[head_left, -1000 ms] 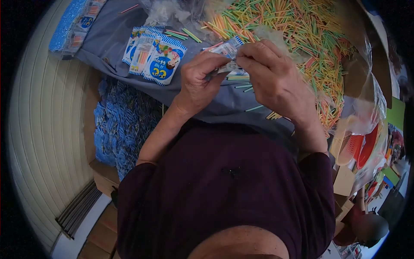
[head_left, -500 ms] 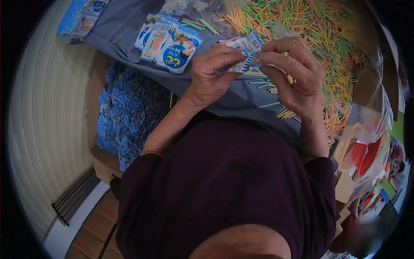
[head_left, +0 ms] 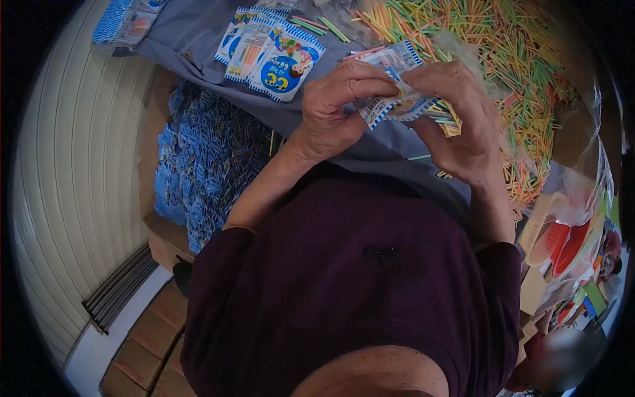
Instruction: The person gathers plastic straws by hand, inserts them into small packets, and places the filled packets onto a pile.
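Both hands hold one small blue-and-white printed packet [head_left: 395, 58] over the cloth-covered table. My left hand [head_left: 340, 109] is closed, pinching the packet's left side between thumb and fingers. On the other side, the thumb and fingers of my right hand [head_left: 463, 116] are closed round the packet's edge, which bulges between the two hands. Several thin coloured sticks [head_left: 444, 116] show under my right fingers. Left of my left hand, several packets [head_left: 291, 63] lie overlapping on the cloth, with a few loose sticks [head_left: 333, 30] beyond them.
A big heap of coloured sticks [head_left: 522, 79] covers the right of the grey cloth [head_left: 198, 40]. Clear plastic wrapping [head_left: 456, 47] lies among them. A bundle of packets [head_left: 126, 23] sits far left. Below the table edge is a blue stringy mass [head_left: 198, 159]; red baskets [head_left: 570, 246] stand at right.
The packet has turned and bends open wider between my hands. My right fingers have moved further round its edge. The whole view has shifted slightly.
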`<state>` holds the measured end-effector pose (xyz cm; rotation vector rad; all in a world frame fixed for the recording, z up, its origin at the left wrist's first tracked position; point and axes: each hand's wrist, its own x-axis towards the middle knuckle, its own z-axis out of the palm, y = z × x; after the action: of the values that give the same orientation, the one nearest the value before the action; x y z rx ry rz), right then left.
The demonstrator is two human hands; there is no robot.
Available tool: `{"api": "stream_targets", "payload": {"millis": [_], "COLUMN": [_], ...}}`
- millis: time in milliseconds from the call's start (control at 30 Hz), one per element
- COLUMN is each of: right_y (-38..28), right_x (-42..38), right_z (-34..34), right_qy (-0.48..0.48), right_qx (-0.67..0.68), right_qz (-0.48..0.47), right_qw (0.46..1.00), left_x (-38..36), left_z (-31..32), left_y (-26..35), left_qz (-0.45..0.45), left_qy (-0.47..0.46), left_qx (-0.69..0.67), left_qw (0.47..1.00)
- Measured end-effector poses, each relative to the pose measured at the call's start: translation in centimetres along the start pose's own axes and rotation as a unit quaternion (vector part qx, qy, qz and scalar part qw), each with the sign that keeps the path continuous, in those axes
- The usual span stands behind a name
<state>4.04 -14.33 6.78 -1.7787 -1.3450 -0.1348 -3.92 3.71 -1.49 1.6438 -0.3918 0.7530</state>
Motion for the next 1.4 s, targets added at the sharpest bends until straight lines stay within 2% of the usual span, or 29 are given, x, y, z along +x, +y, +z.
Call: {"api": "stream_targets", "payload": {"millis": [133,233,333,433,567,633,667,733,833,1067,1267,1333,1367,1400], "right_y": [0.4,0.4,0.8,1.5,3.8,5.7,6.5,7.8,8.7,12.5,12.3,11.6,11.1,10.5], "right_x": [-0.1,-0.3,-0.3,-1.2,-3.3,-5.1,-6.1,-7.7,-8.5,-10.2,-10.7,-10.7,-10.7,-10.5], "right_z": [0.7,0.4,0.5,-1.2,-5.3,-7.6,-8.6,-10.0,-10.2,-11.1,-11.8,-12.2,-12.2,-12.2], "right_qy": [0.001,-0.034,-0.035,-0.016,-0.036,-0.053,-0.053,-0.092,-0.133,-0.139,-0.096,0.003,0.002,0.049], "right_qx": [0.012,-0.030,-0.057,-0.105,-0.242,-0.346,-0.347,-0.394,-0.428,-0.433,-0.424,-0.394,-0.392,-0.362], "right_qz": [-0.024,-0.039,-0.061,-0.031,0.026,0.108,0.107,0.172,0.189,0.162,0.108,0.114,0.113,0.142], "right_qw": [1.000,0.998,0.996,0.994,0.969,0.931,0.930,0.898,0.874,0.876,0.894,0.912,0.913,0.920], "left_x": [-0.1,-0.2,-0.6,-0.9,-1.2,-1.2,-1.2,-1.1,-1.1,-1.1,-1.0,-1.0,-1.0,-1.0], "left_z": [0.1,-0.3,-1.0,-0.7,-0.9,-1.0,-0.9,-0.7,-0.5,0.0,0.4,0.4,0.3,0.3], "left_y": [0.5,0.5,0.0,0.7,0.6,0.6,0.7,0.9,0.7,1.3,1.4,1.4,1.4,1.4], "left_qz": [-0.005,-0.008,0.027,-0.058,-0.061,-0.063,-0.062,-0.082,-0.072,-0.076,-0.070,-0.068,-0.069,-0.071], "left_qy": [0.010,-0.004,-0.045,-0.011,-0.003,-0.006,-0.005,-0.006,-0.004,-0.012,-0.005,-0.003,-0.001,-0.008], "left_qx": [-0.022,0.022,0.018,0.048,0.029,0.041,0.040,0.026,0.020,0.021,0.035,0.027,0.029,0.028], "left_qw": [1.000,1.000,0.998,0.997,0.998,0.997,0.997,0.996,0.997,0.997,0.997,0.997,0.997,0.997]}}
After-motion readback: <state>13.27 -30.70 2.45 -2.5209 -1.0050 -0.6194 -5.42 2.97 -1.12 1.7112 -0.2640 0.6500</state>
